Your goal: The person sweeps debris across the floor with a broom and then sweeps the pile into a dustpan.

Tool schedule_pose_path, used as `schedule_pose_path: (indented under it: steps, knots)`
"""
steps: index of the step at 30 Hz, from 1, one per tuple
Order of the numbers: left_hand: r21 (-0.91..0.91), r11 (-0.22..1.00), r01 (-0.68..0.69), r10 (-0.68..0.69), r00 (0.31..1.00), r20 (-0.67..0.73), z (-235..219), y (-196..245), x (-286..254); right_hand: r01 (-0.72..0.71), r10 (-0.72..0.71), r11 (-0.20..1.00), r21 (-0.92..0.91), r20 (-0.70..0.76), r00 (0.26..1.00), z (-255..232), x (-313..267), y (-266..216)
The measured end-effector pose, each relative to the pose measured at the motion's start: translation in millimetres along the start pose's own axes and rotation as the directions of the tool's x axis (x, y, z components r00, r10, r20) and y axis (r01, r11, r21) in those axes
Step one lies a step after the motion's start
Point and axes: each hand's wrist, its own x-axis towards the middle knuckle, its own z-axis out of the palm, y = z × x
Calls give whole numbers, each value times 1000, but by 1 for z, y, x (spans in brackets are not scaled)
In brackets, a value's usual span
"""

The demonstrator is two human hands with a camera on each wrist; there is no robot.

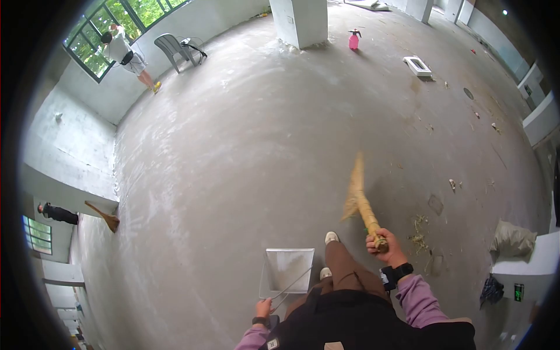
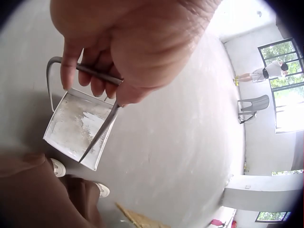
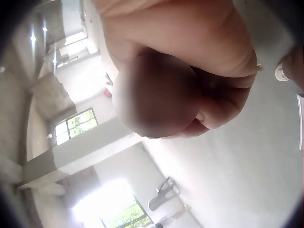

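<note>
A straw broom (image 1: 366, 213) points forward over the floor, its bristle end blurred in the head view; my right hand (image 1: 386, 246) grips its handle near the end. In the right wrist view that hand (image 3: 190, 42) is curled round the blurred handle end (image 3: 156, 95). My left hand (image 1: 264, 308) holds the thin metal handle of a white dustpan (image 1: 290, 270), left of my feet. The left wrist view shows this hand (image 2: 128, 52) with fingers hooked round the bent handle, the pan (image 2: 78, 126) hanging beyond it. Grey smudges mark the inside of the pan.
Straw debris (image 1: 418, 233) lies right of the broom, with small scraps farther off. A pink spray bottle (image 1: 354, 41) and a white frame-like object (image 1: 417, 66) stand ahead near a pillar (image 1: 303, 23). A grey chair (image 1: 173, 49) and a person (image 1: 125, 52) are by the window. Another broom (image 1: 105, 217) leans left.
</note>
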Motion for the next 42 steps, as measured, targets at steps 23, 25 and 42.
schedule_pose_path:
  steps: [23, 25, 42]
  knots:
    - [621, 767, -159, 100, 987, 129, -132, 123, 88, 1, 34, 786, 618, -45, 998, 39, 154, -103]
    - [775, 579, -253, 162, 967, 195, -136, 169, 94, 122, -86, 776, 619, -88, 992, 30, 123, -113]
    - [624, 491, -608, 490, 785, 379, -176, 305, 225, 505, -460, 863, -9, -429, 778, 90, 148, -119]
